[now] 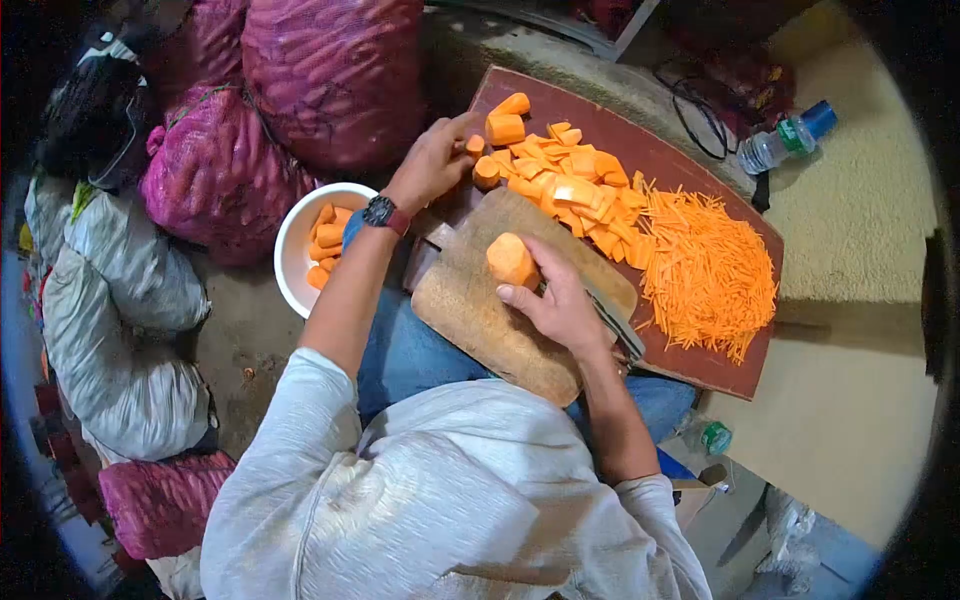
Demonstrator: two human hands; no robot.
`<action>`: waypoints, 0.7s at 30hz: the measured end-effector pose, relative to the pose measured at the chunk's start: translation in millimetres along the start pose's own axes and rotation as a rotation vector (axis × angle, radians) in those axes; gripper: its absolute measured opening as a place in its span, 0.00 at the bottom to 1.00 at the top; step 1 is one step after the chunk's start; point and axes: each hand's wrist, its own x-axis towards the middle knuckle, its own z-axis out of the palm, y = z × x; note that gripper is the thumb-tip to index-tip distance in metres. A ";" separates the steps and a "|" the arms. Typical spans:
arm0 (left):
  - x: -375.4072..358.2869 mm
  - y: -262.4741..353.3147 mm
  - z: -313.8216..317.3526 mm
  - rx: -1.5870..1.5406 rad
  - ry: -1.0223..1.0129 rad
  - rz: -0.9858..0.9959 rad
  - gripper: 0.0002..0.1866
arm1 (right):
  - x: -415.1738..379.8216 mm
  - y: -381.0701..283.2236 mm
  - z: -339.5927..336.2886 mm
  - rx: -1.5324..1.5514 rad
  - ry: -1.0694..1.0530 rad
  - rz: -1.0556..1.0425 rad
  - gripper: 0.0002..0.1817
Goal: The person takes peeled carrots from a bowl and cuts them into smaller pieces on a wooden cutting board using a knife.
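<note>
Head view. Left hand (432,160): at 11 o'clock, fingers closed on a small carrot piece (475,146) at the edge of the carrot chunks (560,180). Right hand (562,305): centre, gripping a knife (618,322), thumb near the carrot stub (511,260) on the cutting board (480,310). Shredded carrot (710,270) at 3 o'clock on the brown tray (715,370). White bowl (292,245) at 9 o'clock, holding carrot pieces.

carrot chunk (511,259) | orange, stubby, cut end up | on wooden chopping board (480,310)
</note>
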 end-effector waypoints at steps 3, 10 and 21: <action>-23.9 13.7 -12.7 -0.009 0.078 -0.028 0.35 | -0.1 4.4 4.7 -0.059 0.004 -0.013 0.39; -107.3 87.3 -15.1 -0.279 -0.021 -0.114 0.30 | 18.1 -14.1 -0.1 -0.799 -0.078 -0.209 0.36; -124.8 92.1 15.4 -0.079 -0.148 0.052 0.32 | -110.4 -13.0 -58.3 -0.760 0.048 0.253 0.31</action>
